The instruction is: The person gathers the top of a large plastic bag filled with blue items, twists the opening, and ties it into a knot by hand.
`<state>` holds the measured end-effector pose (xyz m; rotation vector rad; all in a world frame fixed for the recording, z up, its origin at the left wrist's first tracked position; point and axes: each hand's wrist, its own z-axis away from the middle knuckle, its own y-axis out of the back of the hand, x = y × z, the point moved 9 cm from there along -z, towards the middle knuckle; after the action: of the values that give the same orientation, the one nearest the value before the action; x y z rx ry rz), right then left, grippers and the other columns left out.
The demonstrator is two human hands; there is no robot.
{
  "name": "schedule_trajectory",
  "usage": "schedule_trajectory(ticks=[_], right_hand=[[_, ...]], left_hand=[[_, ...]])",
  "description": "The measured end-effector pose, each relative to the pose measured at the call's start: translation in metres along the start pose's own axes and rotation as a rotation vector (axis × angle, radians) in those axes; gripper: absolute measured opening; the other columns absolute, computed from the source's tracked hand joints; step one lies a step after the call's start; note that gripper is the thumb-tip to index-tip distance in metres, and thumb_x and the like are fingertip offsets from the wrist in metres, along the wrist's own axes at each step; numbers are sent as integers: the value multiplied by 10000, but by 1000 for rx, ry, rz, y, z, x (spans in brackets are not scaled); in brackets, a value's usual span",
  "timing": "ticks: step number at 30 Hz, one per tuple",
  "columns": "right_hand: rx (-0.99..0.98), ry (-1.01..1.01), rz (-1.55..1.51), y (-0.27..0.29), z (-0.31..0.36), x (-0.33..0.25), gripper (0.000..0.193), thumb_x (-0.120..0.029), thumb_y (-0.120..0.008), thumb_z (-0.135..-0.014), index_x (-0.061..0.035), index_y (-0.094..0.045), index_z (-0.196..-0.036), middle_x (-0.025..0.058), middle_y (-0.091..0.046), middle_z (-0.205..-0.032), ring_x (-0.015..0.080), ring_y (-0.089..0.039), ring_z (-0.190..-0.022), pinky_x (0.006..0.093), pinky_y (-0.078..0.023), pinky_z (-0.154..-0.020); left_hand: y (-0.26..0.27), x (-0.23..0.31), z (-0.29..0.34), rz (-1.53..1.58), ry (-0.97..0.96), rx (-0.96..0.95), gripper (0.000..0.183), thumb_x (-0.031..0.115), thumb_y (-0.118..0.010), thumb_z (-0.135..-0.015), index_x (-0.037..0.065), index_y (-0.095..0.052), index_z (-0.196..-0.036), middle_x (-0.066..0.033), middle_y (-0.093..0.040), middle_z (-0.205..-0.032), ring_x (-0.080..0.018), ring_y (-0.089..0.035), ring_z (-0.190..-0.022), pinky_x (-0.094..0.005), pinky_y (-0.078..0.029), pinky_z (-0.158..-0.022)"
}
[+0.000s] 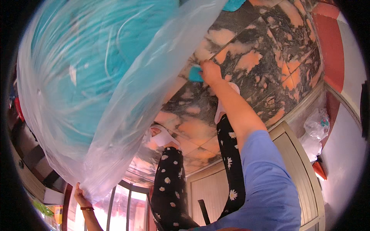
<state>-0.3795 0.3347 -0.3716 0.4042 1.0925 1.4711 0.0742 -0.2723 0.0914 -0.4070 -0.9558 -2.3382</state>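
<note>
A large clear plastic bag (127, 96), bulging with teal material (88, 57), fills the upper left. At its lower edge my left hand (80, 195) is closed on the gathered plastic, a dark bracelet on the wrist. To the right of the bag, my right hand (211, 72) reaches out over the floor. Its fingers are closed on a small teal piece (196, 73), slightly blurred; its exact kind cannot be made out. One more teal piece (233, 4) lies beside the bag at the top edge.
Black and orange marbled tiles (246, 61) cover the floor under my feet in pale slippers (163, 136). A pale wooden panel (295, 173) stands close behind on the right, with crumpled white plastic bags (316, 131) by the wall. Dark vertical bars (129, 208) rise at the lower left.
</note>
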Motion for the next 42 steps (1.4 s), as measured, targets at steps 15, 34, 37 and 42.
schedule_trajectory(ticks=[15,34,37,42], right_hand=[[422,0,-467,86,-139,31,742,30,-598,-769,-128,-310,-1434,252,-455,-1299,422,-576,-1012,471,-519,-800],[579,156,-251,119,-105,63,439,-40,-726,-675,-102,-578,-1084,94,-566,-1006,345,-576,-937,415,-495,-791],[337,24,-728,112,-90,39,343,-72,-727,-696,-93,-557,-993,78,-564,-992,330,-581,-944,415,-484,-781],[354,-123,-827,133,-99,29,477,-193,-779,-702,-80,-543,-1101,129,-639,-1021,320,-625,-971,427,-499,-811]], left_hand=[[-23,31,27,-164,74,130,480,86,-451,-668,23,-574,-1128,-95,-621,-1047,-233,-594,-982,-329,-474,-912],[-23,86,2,-560,-17,319,139,187,-576,-753,171,-514,-630,58,-460,-591,-74,-407,-533,-211,-312,-513],[-7,84,-1,-545,-24,237,89,158,-555,-750,163,-525,-666,69,-428,-600,-74,-401,-542,-208,-319,-535],[-3,53,-12,-728,-12,175,178,276,-596,-868,194,-523,-728,84,-407,-646,-66,-373,-558,-220,-300,-528]])
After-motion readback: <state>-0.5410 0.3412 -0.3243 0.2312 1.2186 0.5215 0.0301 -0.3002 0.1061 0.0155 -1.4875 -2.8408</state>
